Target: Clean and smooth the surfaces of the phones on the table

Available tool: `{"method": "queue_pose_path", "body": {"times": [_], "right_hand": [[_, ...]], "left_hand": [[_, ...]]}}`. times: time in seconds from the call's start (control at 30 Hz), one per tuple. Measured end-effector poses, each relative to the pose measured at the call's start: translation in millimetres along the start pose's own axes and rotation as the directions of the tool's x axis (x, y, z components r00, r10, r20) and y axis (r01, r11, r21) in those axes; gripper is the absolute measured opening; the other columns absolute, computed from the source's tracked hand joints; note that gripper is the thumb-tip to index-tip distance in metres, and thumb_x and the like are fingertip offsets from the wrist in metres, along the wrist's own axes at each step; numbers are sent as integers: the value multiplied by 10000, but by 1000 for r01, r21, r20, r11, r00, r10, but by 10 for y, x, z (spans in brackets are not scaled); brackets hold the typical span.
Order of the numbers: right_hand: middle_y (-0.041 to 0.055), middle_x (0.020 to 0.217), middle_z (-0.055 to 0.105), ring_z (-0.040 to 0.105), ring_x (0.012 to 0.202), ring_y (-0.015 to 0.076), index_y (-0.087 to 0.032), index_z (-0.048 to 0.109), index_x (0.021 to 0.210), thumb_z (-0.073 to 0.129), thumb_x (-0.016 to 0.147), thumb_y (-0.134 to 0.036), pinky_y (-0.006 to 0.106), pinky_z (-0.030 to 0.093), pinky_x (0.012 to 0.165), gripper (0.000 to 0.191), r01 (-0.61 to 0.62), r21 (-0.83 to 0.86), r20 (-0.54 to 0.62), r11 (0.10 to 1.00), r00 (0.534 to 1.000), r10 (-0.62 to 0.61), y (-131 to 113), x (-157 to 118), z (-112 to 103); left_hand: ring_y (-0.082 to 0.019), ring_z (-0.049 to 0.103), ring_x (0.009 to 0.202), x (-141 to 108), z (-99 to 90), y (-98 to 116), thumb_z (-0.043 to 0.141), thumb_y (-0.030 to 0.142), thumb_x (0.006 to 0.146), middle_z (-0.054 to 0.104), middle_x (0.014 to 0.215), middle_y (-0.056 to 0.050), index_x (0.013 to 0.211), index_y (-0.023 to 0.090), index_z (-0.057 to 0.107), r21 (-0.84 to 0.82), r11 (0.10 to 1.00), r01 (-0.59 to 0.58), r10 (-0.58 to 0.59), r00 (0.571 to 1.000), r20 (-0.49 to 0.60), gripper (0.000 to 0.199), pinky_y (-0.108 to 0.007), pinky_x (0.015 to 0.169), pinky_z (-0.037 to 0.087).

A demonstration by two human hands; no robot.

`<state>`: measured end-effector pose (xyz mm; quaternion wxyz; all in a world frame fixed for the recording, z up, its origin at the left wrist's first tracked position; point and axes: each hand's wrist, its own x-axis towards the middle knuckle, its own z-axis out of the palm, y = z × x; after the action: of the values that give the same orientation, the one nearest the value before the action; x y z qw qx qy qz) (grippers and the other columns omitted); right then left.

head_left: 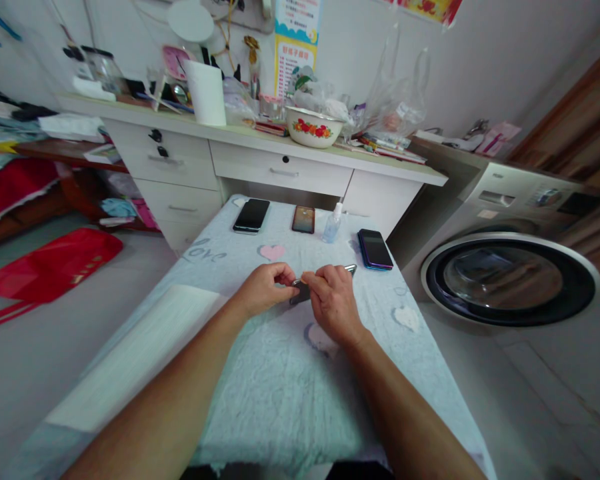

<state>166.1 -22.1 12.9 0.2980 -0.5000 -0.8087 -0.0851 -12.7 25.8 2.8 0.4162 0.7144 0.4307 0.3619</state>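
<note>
Right hand (334, 300) gripping a tilted phone (300, 293) over the mid-table cloth (280, 400), left hand (265, 288) bunched at its left end, contact unclear. Looks like fine edge work; next move likely calls for a firm right hold and light left fingertips. Farther back: bottle (332, 227), purple-edged phone (375, 249).

Under the bottle (332, 229), the cloth (280, 400) looked matt and slightly rough. The bottle itself was smooth, clear plastic. Right of it, the phone (375, 249) had a glossy screen; nearer than it, the held phone (301, 293) had a shiny, metallic-looking rim. Beyond it, the bowl (305, 130) looked like glossy enamel.
</note>
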Motion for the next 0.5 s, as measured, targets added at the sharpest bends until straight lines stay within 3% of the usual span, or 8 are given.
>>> {"method": "queue_pose_path", "body": {"times": [0.5], "right_hand": [[53, 876, 551, 432, 848, 200, -227, 705, 1001, 509, 900, -159, 338, 317, 777, 231, -135, -38, -107, 990, 986, 130, 288, -34, -44]], "left_hand": [[-138, 548, 686, -11, -85, 72, 603, 255, 635, 594, 694, 30, 695, 181, 559, 140, 990, -2, 17, 995, -102, 104, -260, 671, 433]]}}
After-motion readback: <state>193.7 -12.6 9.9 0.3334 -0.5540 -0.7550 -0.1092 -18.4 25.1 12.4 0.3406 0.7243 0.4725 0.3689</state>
